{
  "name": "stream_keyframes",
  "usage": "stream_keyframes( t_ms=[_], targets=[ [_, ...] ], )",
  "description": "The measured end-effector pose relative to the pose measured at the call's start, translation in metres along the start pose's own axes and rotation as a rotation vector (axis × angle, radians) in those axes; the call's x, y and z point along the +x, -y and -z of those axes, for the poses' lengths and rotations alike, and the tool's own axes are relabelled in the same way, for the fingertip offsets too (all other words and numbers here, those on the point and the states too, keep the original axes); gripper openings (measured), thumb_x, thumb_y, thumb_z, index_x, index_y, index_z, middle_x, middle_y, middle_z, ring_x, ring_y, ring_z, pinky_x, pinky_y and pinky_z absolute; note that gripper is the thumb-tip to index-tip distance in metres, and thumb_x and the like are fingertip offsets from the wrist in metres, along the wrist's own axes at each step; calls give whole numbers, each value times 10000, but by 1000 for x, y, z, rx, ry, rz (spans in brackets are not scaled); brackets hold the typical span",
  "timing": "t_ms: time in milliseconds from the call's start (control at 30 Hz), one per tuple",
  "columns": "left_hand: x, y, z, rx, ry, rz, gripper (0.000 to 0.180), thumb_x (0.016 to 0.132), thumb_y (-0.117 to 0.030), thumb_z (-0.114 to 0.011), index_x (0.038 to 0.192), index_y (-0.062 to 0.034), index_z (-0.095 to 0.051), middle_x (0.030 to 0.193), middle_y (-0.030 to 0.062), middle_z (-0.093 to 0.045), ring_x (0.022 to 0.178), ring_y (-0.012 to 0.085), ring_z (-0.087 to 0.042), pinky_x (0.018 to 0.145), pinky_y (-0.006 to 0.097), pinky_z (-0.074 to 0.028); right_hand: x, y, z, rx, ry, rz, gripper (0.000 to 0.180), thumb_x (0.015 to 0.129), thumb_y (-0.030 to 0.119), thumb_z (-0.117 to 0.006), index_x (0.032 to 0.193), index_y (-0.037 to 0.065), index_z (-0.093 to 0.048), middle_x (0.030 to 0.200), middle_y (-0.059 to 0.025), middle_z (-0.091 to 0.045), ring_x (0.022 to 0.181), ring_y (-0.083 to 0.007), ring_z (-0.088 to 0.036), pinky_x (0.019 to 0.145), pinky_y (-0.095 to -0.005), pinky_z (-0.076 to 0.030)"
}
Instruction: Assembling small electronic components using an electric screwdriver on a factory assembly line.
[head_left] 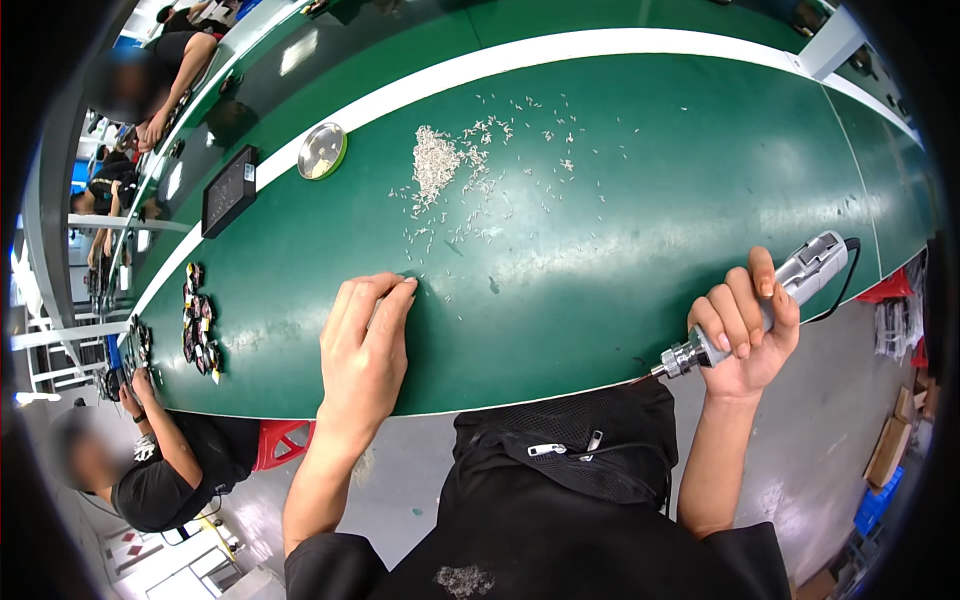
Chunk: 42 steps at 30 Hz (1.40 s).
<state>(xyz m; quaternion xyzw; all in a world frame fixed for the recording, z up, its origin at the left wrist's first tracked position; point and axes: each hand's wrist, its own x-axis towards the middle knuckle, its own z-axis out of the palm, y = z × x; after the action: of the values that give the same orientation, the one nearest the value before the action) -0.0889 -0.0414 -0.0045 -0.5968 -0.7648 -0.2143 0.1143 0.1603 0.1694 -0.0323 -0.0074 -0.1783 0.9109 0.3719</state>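
Note:
My left hand is over the near left part of the green table, its thumb and fingers drawn together; whatever is between the tips is too small to make out. In my right hand is a silver electric screwdriver, gripped round its body. Its bit points left and slightly down, close to the table's near edge, and a black cord leaves its far end. Beyond my hands a heap of tiny pale metallic pieces, apparently small screws or pins, lies on the table, with many strewn to its right and below.
A round shallow dish with a yellow-green rim and a black tray stand at the far left. Small dark wired parts form a row at the left. A white strip borders the table's far side. Other people work at left.

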Motion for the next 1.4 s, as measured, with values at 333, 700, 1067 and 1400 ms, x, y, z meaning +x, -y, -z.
stream_keyframes(
  t_ms=[333, 700, 1067, 1400],
  targets=[
    [10, 7, 0, 84, 84, -99, 320, 663, 90, -662, 977, 27, -647, 860, 90, -578, 730, 227, -569, 611, 333, -490, 1, -1, -1, 13, 3, -2, 87, 926, 151, -467, 892, 72, -457, 541, 14, -399, 434, -96, -388, 523, -285, -374],
    [20, 19, -1, 147, 166, -327, 259, 685, 79, -683, 933, 39, -620, 840, 88, -590, 669, 224, -565, 575, 322, -494, -1, 2, 0, 15, 10, 3, 87, 925, 154, -470, 898, 71, -461, 543, 16, -397, 444, -95, -394, 530, -283, -371],
    [-2, -22, -4, -474, -82, 261, 114, 957, -63, -391, 859, -6, -405, 766, 98, -543, 609, 107, -427, 578, 237, -379, -2, 2, -1, -5, -2, -17, 93, 923, 166, -476, 896, 77, -477, 528, 25, -390, 445, -89, -387, 533, -279, -367],
    [-18, -105, -16, -1765, 88, 521, 232, 1004, -143, -417, 870, 19, -516, 805, 137, -571, 629, 110, -497, 550, 222, -398, -2, -19, -72, 51, 57, 141, 107, 943, 153, -483, 924, 47, -475, 558, 13, -378, 458, -92, -388, 551, -270, -367]
  ],
)
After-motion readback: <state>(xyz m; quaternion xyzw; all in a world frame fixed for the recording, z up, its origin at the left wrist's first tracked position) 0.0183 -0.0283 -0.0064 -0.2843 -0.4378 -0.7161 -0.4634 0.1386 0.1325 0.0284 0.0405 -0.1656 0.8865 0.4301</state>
